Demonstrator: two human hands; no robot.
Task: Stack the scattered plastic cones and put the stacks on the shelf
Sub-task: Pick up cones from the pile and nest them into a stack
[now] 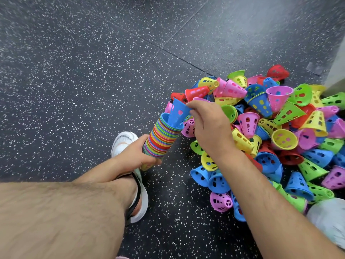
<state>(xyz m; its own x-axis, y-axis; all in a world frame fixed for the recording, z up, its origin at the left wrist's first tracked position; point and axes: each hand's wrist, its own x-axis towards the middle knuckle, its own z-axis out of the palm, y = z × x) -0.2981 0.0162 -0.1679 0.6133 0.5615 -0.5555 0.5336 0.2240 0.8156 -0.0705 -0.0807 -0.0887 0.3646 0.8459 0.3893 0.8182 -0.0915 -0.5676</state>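
My left hand [139,156] grips the cone stack [164,135]; my right hand [207,126] pinches a blue cone [178,114] sitting in its top.

Bright even light, pale sheen on far floor [233,25], soft shadows under cone pile [283,139], wide-angle bending at edges, near leg [56,212] blurred

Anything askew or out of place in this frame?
Only the blue cone pinched by the right hand: it sits partly inside the stack held by the left hand, not yet seated flush. The loose pile on the floor is simply unsorted; no damage visible.
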